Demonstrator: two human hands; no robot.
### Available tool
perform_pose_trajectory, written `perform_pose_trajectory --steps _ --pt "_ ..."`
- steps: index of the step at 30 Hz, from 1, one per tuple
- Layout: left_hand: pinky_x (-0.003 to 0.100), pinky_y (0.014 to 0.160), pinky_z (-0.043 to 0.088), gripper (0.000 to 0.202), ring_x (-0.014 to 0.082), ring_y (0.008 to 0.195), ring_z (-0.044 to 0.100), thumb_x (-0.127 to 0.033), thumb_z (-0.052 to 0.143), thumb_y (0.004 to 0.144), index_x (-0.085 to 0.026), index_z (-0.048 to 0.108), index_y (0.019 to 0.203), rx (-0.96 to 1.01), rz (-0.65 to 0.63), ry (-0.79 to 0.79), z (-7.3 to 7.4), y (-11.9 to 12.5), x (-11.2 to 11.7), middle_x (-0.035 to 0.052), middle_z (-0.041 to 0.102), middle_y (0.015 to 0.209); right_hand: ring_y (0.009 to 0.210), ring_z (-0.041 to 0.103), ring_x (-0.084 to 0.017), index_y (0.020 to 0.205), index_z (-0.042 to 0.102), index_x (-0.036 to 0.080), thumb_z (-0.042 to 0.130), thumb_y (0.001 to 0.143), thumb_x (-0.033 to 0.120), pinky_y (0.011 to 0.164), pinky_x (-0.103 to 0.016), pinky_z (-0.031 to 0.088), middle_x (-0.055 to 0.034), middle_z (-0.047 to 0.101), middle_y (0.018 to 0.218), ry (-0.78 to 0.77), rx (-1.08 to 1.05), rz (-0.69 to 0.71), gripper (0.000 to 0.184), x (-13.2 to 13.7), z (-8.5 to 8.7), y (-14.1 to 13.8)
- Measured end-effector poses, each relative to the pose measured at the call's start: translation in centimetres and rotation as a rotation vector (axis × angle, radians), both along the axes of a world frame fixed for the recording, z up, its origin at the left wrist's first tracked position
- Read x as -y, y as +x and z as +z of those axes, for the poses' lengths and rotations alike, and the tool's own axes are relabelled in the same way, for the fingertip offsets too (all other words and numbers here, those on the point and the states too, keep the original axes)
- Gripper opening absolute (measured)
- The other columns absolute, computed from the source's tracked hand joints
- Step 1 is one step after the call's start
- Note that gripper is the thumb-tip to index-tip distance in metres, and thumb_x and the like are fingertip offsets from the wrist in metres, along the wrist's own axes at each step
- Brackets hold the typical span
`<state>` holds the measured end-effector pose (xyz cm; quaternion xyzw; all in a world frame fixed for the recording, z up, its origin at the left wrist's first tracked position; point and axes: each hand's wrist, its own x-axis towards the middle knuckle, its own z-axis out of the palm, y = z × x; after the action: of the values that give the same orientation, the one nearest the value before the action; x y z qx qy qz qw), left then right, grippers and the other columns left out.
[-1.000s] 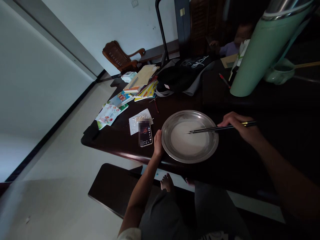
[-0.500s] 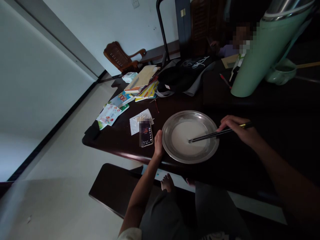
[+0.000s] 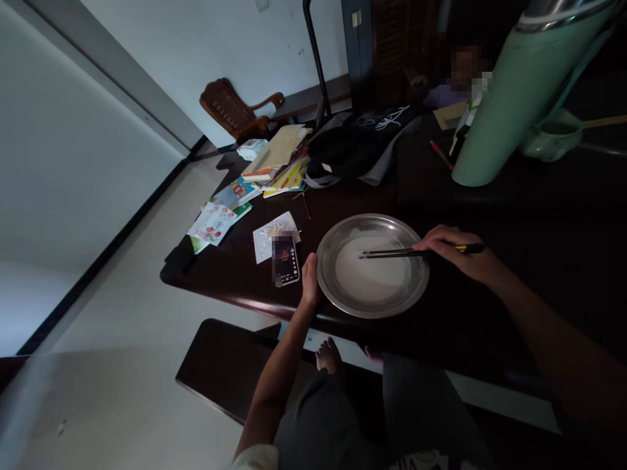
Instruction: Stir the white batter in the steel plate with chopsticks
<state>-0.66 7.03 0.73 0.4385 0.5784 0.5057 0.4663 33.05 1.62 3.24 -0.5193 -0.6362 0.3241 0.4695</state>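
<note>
A wide metal bowl (image 3: 329,287) rests near the front edge of the dark table, with a whitish liquid (image 3: 365,277) spread over its bottom. My left hand (image 3: 309,277) grips the bowl's left rim, thumb on the near side and the other fingers mostly hidden. In my right hand (image 3: 455,251) is a pair of dark chopsticks (image 3: 396,252), held closed round their upper part over the bowl's right rim. Their tips reach into the liquid, slightly apart, toward the bowl's upper middle.
Left of the bowl lie a phone (image 3: 287,260) and a white sheet (image 3: 263,241) bearing small pale sticks. Books (image 3: 284,153) and a black bag (image 3: 353,153) are behind. A tall green tumbler (image 3: 509,104) stands at right, beside a cup (image 3: 556,137). Another person (image 3: 443,96) is beyond the table.
The chopsticks' tips have shifted up and slightly left through the liquid, and they now show apart. My right hand has moved a little left. My left hand stays on the rim.
</note>
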Motion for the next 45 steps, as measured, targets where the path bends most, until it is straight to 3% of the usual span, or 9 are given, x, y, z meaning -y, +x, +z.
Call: perform_pose_trajectory --steps 4,9,15,20,26,31,36,42,45 --pt "0.028 0.068 0.048 0.054 0.0149 0.070 0.047 -0.068 0.072 0.084 -0.021 0.053 0.064 -0.012 0.004 0.012 -0.1 -0.1 0.0 -0.0010 0.050 0.069 0.077 0.072 -0.022 0.079 0.077 0.024 0.060 0.095 0.066 0.081 -0.037 0.054 -0.0045 0.076 0.077 0.000 -0.146 -0.151 0.048 0.1 -0.1 0.6" --pt "0.029 0.068 0.049 0.059 0.0148 0.068 0.045 -0.074 0.073 0.079 -0.021 0.052 0.063 -0.030 0.005 0.011 0.2 0.0 0.1 -0.0016 0.048 0.067 0.083 0.072 -0.023 0.079 0.081 0.026 0.062 0.091 0.071 0.084 -0.039 0.053 -0.0050 0.078 0.084 -0.016 -0.024 -0.003 0.050 0.1 0.1 0.0" --pt "0.031 0.067 0.049 0.055 0.0169 0.070 0.048 -0.069 0.071 0.083 -0.022 0.054 0.063 -0.056 0.030 -0.007 0.7 0.0 0.2 0.0007 0.051 0.068 0.074 0.072 -0.022 0.080 0.076 0.025 0.062 0.093 0.069 0.079 -0.037 0.054 -0.0042 0.077 0.074 -0.036 -0.177 -0.155 0.049 0.2 0.3 0.4" --pt "0.030 0.068 0.050 0.055 0.0166 0.069 0.049 -0.070 0.072 0.082 -0.022 0.053 0.062 -0.044 0.029 0.000 0.7 0.2 0.2 0.0001 0.050 0.065 0.083 0.072 -0.023 0.079 0.080 0.026 0.063 0.092 0.069 0.085 -0.038 0.053 -0.0049 0.079 0.084 -0.051 -0.033 -0.013 0.048 0.3 0.4 -0.2" --pt "0.031 0.065 0.051 0.056 0.0162 0.067 0.048 -0.070 0.072 0.083 -0.022 0.051 0.061 -0.081 0.018 0.023 0.8 0.0 0.2 0.0003 0.050 0.065 0.075 0.073 -0.021 0.082 0.077 0.024 0.063 0.092 0.070 0.080 -0.036 0.054 -0.0041 0.078 0.074 -0.056 -0.189 -0.158 0.049 0.3 0.4 0.2" --pt "0.031 0.066 0.049 0.052 0.0160 0.068 0.047 -0.064 0.069 0.087 -0.021 0.051 0.063 -0.047 0.031 -0.014 0.7 0.1 0.2 -0.0001 0.050 0.066 0.084 0.074 -0.023 0.079 0.079 0.025 0.064 0.091 0.069 0.085 -0.037 0.055 -0.0051 0.081 0.083 -0.067 -0.059 0.006 0.048 0.3 0.6 -0.4" --pt "0.031 0.069 0.050 0.048 0.0171 0.071 0.051 -0.060 0.071 0.088 -0.021 0.055 0.064 -0.032 0.042 -0.034 0.8 0.2 0.2 0.0006 0.053 0.068 0.079 0.074 -0.023 0.083 0.077 0.023 0.063 0.093 0.067 0.083 -0.037 0.055 -0.0053 0.079 0.077 -0.046 -0.143 -0.167 0.047 0.3 0.6 0.0" --pt "0.031 0.067 0.049 0.053 0.0169 0.070 0.048 -0.065 0.072 0.085 -0.022 0.051 0.062 -0.025 0.048 -0.034 0.9 0.3 0.2 0.0003 0.049 0.066 0.085 0.075 -0.023 0.081 0.080 0.027 0.064 0.091 0.068 0.087 -0.038 0.056 -0.0039 0.081 0.084 -0.048 -0.040 -0.001 0.044 0.4 0.8 -0.5" --pt "0.030 0.067 0.048 0.056 0.0155 0.068 0.045 -0.066 0.071 0.086 -0.022 0.048 0.060 -0.018 0.031 -0.028 0.9 0.2 0.3 -0.0015 0.045 0.065 0.084 0.075 -0.023 0.082 0.078 0.025 0.064 0.092 0.067 0.085 -0.038 0.056 -0.0047 0.081 0.081 -0.025 -0.092 -0.108 0.046 0.3 0.6 -0.1"
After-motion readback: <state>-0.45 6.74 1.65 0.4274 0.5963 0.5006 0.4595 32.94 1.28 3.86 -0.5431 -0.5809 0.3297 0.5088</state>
